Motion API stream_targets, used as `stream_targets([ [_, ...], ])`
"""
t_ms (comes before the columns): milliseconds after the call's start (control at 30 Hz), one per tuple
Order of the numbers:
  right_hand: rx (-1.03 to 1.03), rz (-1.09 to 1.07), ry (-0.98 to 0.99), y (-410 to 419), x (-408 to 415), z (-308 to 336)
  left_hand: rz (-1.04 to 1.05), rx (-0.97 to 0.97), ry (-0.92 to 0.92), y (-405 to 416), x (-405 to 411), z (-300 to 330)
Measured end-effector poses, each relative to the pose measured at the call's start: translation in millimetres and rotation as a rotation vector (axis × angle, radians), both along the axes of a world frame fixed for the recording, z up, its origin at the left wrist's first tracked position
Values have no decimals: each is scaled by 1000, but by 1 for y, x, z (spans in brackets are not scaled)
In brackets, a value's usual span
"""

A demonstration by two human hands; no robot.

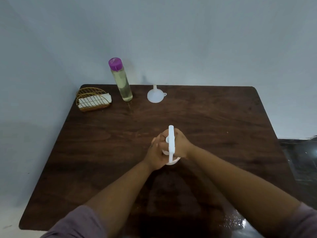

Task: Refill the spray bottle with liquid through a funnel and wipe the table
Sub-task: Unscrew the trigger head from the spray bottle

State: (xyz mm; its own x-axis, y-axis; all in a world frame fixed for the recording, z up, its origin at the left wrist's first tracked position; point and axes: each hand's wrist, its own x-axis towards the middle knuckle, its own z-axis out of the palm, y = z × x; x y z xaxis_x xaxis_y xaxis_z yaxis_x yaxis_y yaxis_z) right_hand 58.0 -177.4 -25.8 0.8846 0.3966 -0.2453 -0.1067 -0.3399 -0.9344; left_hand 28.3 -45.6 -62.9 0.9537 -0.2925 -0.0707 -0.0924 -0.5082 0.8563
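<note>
Dark brown wood-grain worktop, set against a pale grey wall. The white spray bottle stands near the middle of the worktop, somewhat toward the near edge, its trigger head pointing at the far edge. Both hands grip it: the left hand is curled round the left side of the body and neck, the right hand is curled round the right side just under the trigger head. The bottle's body is largely hidden by the fingers; only its white base shows beneath them.

Along the far edge: a white funnel rests mouth down, spout up, left of centre. Just beside it, to the left, a tall clear bottle with a purple cap holds pale yellow liquid. At the far left corner a gold wire holder carries white napkins. Wet glare marks the near right corner.
</note>
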Motion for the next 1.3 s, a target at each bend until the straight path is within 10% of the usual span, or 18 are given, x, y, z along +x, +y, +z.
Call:
stream_targets([
  [200, -71, 500, 211, -15, 12, 72, -16, -17, 121, 4, 9, -26],
  [533, 53, -455, -282, -9, -45, 21, 38, -6, 109, 3, 1, -5],
  [900, -138, 91, -80, -40, -26, 45, -173, 93, 211, 6, 14, 21],
  [1300, -192, 38, -188, -35, -35, 44, -175, 126, 217, 4, 24, -2],
])
